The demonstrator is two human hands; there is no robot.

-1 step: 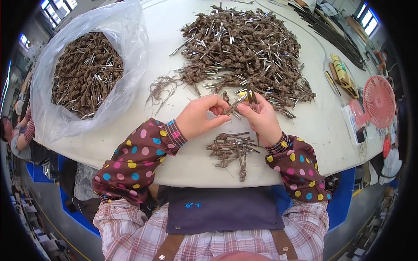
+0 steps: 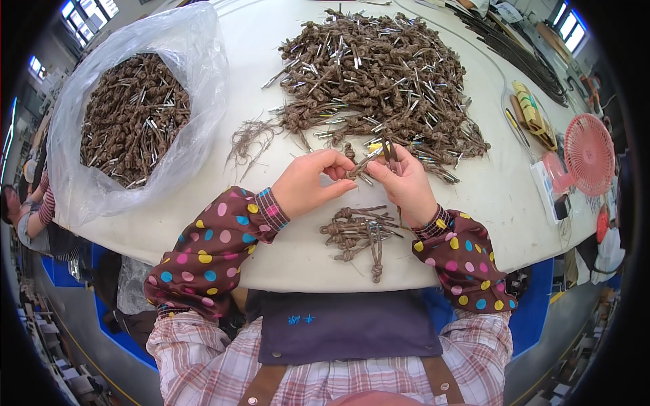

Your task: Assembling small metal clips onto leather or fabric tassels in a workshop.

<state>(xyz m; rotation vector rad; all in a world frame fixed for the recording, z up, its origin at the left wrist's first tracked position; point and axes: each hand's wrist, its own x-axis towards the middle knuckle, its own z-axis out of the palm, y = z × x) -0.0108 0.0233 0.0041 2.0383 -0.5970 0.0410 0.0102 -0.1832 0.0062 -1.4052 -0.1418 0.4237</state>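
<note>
Far left: clear plastic bag (image 2: 128, 115) on the white surface (image 2: 257, 54), heaped with knotted brown cord pieces. Centre back: big loose pile (image 2: 379, 81) of the same pieces, apparently still to handle. Just below it: left hand (image 2: 308, 184) and right hand (image 2: 406, 183), fingers pinched narrow on a single knotted piece (image 2: 362, 164) held between them above the surface. Beneath the hands: only a small cluster (image 2: 355, 233), so seemingly early going, most work left.
</note>
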